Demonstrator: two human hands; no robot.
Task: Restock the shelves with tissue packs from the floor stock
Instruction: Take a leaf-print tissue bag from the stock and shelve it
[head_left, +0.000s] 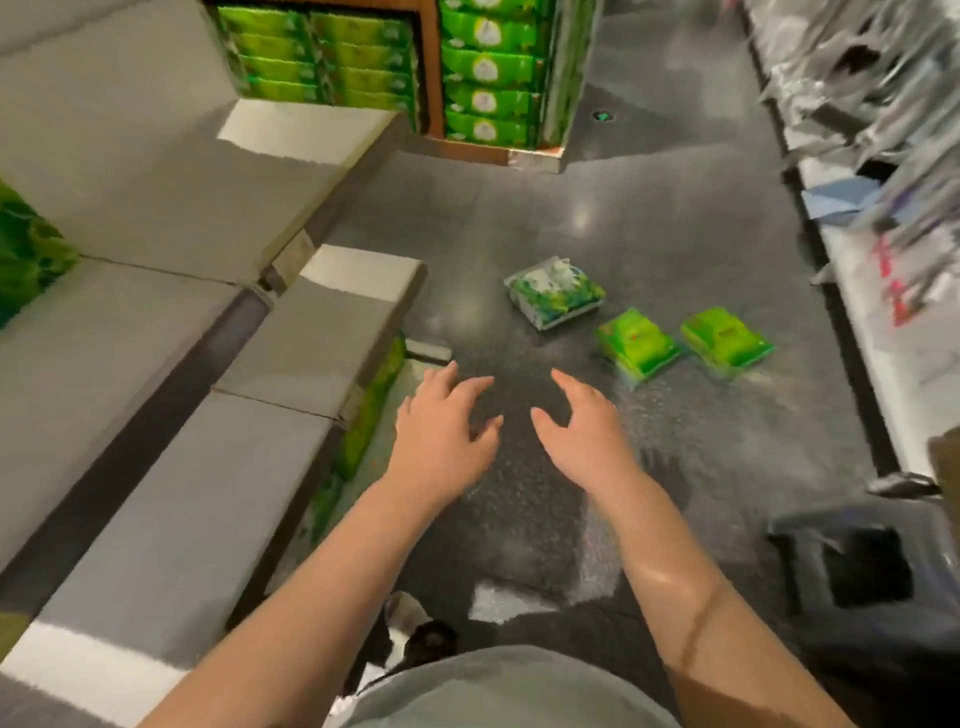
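Observation:
Three tissue packs lie on the dark floor ahead: a white-and-green pack (554, 292), a bright green pack (637, 344) and another green pack (725, 339) to its right. My left hand (442, 427) and my right hand (581, 427) are stretched out side by side above the floor, short of the packs. Both hands have spread, relaxed fingers and hold nothing. Green tissue packs (317, 57) fill the shelf at the far left, and more (488, 73) are stacked on a wooden end stand.
Grey cardboard cartons (171, 291) line the left side. Green packs (370, 410) show below them. A white shelf (883, 291) with bagged goods runs along the right. A dark stool or crate (862, 571) stands at the lower right. My shoe (415, 631) shows below.

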